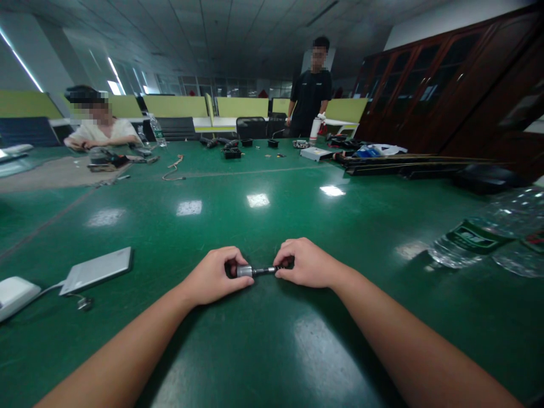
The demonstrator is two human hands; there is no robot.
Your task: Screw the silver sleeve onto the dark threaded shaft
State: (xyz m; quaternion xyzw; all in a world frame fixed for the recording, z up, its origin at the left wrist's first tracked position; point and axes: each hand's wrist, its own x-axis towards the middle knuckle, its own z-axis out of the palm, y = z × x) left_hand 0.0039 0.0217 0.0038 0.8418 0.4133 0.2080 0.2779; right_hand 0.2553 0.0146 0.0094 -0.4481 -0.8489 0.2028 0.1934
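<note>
My left hand is closed round a short silver metal cylinder, thumb below and fingers above. A thin dark shaft with a shiny section runs from the cylinder toward the right. My right hand pinches the far end of that shaft between thumb and fingertips, which partly hide it. Cylinder and shaft lie in one roughly level line, low over the green table. Whether the two are one piece or separate parts I cannot tell.
On the left lie a flat silver device and a white device with a cable. Water bottles stand at the right. Dark metal strips and small tools lie farther back. One person sits across; another stands.
</note>
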